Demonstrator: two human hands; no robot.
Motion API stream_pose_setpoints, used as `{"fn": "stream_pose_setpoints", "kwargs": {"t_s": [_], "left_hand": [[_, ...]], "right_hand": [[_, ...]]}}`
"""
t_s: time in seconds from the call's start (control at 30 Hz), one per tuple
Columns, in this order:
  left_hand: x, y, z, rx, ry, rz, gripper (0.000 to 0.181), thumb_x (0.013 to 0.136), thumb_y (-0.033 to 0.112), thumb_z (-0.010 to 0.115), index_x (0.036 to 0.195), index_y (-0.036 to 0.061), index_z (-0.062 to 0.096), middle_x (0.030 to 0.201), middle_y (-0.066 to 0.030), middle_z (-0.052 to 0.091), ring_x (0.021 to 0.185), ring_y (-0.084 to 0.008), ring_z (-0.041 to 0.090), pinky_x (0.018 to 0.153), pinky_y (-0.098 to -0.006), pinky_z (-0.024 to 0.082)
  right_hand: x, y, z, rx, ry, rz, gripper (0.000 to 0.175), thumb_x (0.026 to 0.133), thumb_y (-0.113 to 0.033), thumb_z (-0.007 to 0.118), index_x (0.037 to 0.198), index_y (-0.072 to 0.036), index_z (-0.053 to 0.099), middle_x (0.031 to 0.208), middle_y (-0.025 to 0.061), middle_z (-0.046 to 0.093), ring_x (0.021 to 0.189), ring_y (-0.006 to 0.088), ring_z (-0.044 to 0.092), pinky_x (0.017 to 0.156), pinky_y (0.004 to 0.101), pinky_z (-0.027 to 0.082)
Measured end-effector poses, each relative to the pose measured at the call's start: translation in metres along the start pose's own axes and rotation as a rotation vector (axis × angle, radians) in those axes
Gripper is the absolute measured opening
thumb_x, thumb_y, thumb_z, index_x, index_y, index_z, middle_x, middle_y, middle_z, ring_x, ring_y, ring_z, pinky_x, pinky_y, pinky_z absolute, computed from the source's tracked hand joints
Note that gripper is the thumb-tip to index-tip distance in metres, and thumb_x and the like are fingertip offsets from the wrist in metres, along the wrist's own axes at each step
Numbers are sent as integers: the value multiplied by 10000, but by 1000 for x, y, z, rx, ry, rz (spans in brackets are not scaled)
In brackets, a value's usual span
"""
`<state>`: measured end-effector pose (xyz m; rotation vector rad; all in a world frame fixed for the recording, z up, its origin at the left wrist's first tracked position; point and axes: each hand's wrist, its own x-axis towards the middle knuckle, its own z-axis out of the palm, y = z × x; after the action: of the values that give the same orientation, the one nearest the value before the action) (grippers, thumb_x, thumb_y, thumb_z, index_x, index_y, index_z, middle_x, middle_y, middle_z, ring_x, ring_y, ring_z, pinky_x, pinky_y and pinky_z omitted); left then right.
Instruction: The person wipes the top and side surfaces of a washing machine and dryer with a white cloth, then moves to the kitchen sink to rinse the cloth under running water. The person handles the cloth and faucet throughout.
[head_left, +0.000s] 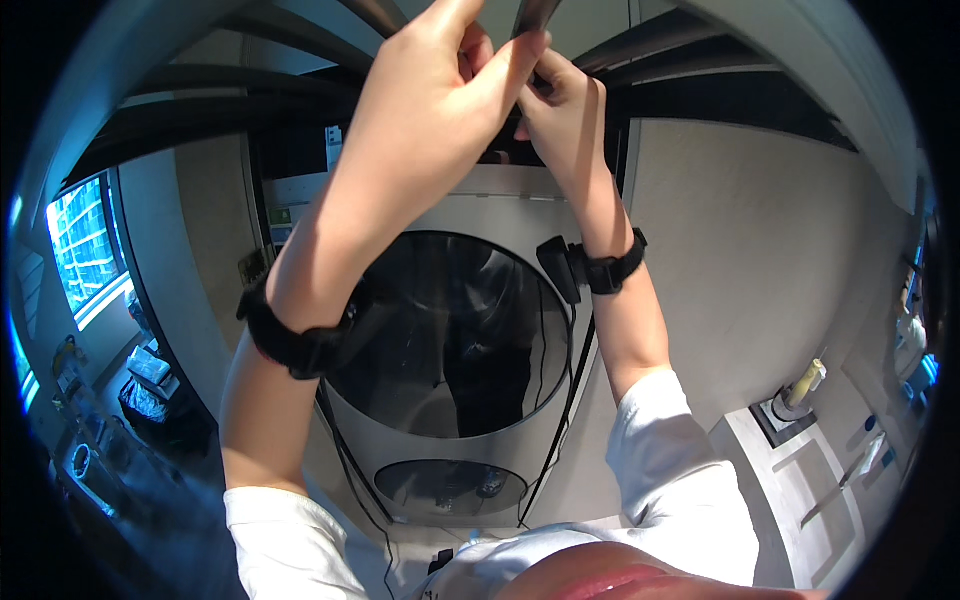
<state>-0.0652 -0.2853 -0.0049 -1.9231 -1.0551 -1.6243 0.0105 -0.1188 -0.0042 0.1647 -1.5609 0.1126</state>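
Both of my hands are raised at the top of the view, close together. My left hand (435, 90) is curled, its thumb pressed along a narrow dark metal bar (536, 16) that runs up out of the picture. Just to the right, my right hand (570, 112) has its fingers bent around the lower part of the same bar. The contact points are partly hidden behind the left thumb and fingers. More dark bars (660, 41) spread out to both sides behind the hands, like those of an overhead drying rack.
Below my arms stands a front-loading washing machine with a large round dark glass door (457, 337) and a smaller oval door (450, 486). Black straps (296, 334) with cables circle my forearms. A window (88, 247) is at left; a pale cabinet (795, 487) at lower right.
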Motion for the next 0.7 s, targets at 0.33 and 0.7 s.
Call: {"fn": "stream_pose_setpoints", "kwargs": {"t_s": [0.33, 0.7], "left_hand": [[-42, -31, -8, -278, 22, -42, 609, 920, 81, 509, 1470, -39, 278, 831, -32, 494, 693, -84, 493, 655, -241, 454], [-4, -48, 11, 7, 84, 169, 501, 940, 162, 607, 1419, 148, 460, 795, -13, 484, 692, -84, 496, 654, -225, 468]], "right_hand": [[5, -96, -15, 187, 135, -270, 92, 860, 13, 701, 948, 40, 692, 815, 67, 717, 441, 35, 528, 357, 161, 373], [-54, -86, -40, 257, 445, -195, 246, 988, -132, 564, 1166, 21, 640, 1110, 195, 689, 411, 12, 430, 380, 171, 387]]}}
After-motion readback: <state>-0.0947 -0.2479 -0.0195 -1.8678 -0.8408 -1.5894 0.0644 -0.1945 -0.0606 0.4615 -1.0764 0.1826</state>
